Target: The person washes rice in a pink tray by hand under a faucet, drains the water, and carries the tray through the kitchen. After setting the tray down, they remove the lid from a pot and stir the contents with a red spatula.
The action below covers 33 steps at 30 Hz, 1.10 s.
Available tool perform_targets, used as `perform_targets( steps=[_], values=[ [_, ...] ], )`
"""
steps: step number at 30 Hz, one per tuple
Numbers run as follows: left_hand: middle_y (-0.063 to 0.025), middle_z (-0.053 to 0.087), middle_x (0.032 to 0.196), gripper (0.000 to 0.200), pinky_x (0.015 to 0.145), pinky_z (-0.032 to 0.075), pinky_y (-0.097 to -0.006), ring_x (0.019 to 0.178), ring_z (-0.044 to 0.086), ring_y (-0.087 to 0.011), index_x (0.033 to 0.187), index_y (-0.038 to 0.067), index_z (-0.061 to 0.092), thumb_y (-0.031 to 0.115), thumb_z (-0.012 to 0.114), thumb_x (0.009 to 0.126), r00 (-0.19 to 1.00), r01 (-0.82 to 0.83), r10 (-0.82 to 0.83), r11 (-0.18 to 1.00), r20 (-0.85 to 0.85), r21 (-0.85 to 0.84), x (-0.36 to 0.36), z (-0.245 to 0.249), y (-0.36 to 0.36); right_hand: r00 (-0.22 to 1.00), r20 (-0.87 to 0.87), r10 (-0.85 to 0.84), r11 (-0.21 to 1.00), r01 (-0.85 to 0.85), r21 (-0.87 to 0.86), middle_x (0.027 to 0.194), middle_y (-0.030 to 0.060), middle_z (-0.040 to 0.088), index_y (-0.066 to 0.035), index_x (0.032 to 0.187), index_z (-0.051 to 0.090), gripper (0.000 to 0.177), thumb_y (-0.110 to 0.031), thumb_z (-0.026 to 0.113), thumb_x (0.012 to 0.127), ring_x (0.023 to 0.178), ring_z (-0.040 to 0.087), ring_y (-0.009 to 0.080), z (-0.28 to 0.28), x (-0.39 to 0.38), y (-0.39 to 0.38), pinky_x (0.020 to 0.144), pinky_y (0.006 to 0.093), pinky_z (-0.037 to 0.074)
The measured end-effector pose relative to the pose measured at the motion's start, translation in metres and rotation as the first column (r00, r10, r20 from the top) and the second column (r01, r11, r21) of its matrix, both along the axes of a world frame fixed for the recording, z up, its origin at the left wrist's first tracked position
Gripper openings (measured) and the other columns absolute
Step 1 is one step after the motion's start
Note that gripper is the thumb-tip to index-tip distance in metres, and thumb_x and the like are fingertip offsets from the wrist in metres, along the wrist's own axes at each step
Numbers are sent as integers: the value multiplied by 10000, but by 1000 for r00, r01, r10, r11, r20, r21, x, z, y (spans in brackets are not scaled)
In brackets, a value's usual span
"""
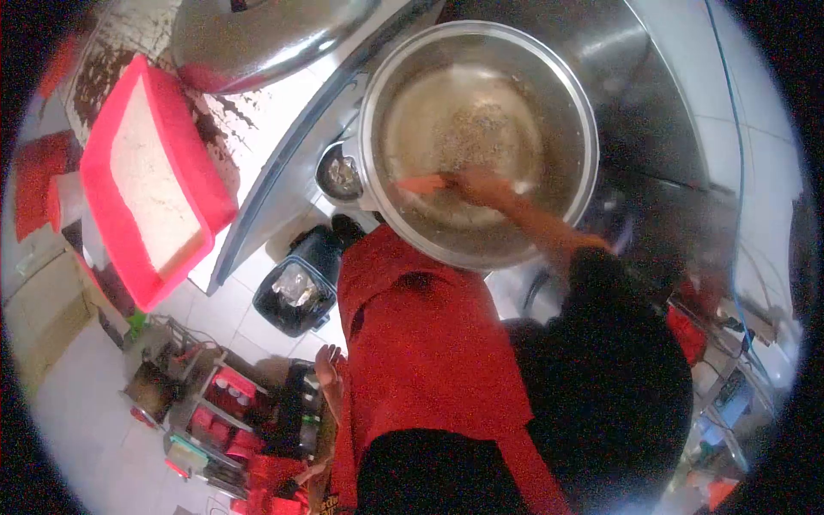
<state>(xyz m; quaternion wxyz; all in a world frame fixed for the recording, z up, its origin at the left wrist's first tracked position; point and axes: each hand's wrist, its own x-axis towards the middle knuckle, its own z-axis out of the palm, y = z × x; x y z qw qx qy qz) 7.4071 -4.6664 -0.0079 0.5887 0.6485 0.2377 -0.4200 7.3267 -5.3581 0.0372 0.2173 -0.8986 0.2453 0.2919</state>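
A large steel pot (pixel 562 81) stands in front of me, holding cloudy liquid with brownish bits at its middle. My right hand (pixel 482 185) reaches into the pot and grips an orange utensil (pixel 421 183), whose end points left near the pot's inner wall. Down at my side, beside my red apron (pixel 421 343), my left hand (pixel 329 374) hangs with its fingers apart and nothing in it, well away from the pot.
A pink tray (pixel 103 146) with white contents lies on the speckled counter at the left. A big steel bowl (pixel 257 34) sits at the top. A small round item (pixel 342 173) is beside the pot. On the floor stand a black bin (pixel 296 292) and racks with red items (pixel 223 421).
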Motion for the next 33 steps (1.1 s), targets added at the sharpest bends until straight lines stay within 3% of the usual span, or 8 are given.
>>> perform_targets(
  steps=[9,18,19,22,25,27,32,33],
  values=[
    [-166,547,1371,582,997,493,-461,1210,597,-345,1413,14,456,382,603,987,997,70,-69,994,20,-80,-5,-6,13,951,241,-195,946,247,-209,1032,207,723,-157,1369,602,397,-303,463,1026,911,719,342,44,49,-115,818,488,556],
    [-163,566,1367,555,952,510,-412,1211,599,-311,1409,35,467,364,612,986,1000,24,-25,998,8,51,17,40,-46,855,-48,517,829,-486,275,1052,196,705,-47,1322,613,387,-113,578,941,933,714,320,57,38,-18,828,465,564],
    [-160,541,1394,553,981,506,-417,1234,585,-318,1408,40,467,365,613,985,910,366,-362,930,202,19,0,-3,-7,793,-32,609,755,-566,330,1050,193,703,-35,1324,606,388,-103,573,944,935,715,306,67,39,-18,829,462,565],
    [-171,536,1389,558,992,502,-422,1237,581,-328,1413,40,462,382,595,993,995,95,-96,989,4,-109,-12,-18,6,791,-268,-550,73,365,928,1027,158,713,-7,1245,643,339,-176,580,958,942,711,280,74,52,-11,825,468,549],
    [-178,534,1385,566,1004,497,-427,1242,576,-335,1418,39,458,395,586,996,994,-50,37,991,-103,-128,-6,-29,14,704,-239,-668,-8,315,949,963,176,710,18,1278,604,377,-185,570,961,910,709,278,71,72,4,785,472,543],
    [-180,534,1384,578,1016,489,-430,1249,570,-337,1422,38,456,404,585,994,993,-62,53,995,-106,-81,-3,-40,32,958,-263,-112,749,255,611,774,95,692,-60,1039,690,242,-249,564,959,713,682,239,109,73,34,688,393,564],
    [-182,537,1378,627,1026,482,-449,1236,577,-346,1433,27,438,410,624,973,997,70,-70,998,25,0,1,-1,8,991,-130,-38,788,110,606,753,107,669,-45,1152,656,340,-309,529,980,653,633,222,129,68,7,580,401,519],
    [-185,534,1385,641,1016,483,-454,1226,582,-348,1433,21,428,412,629,968,828,412,-466,883,312,225,-8,12,-4,987,-74,-144,756,158,635,752,88,667,-65,1094,677,308,-309,532,976,605,613,212,139,74,10,542,400,512]
  ],
)
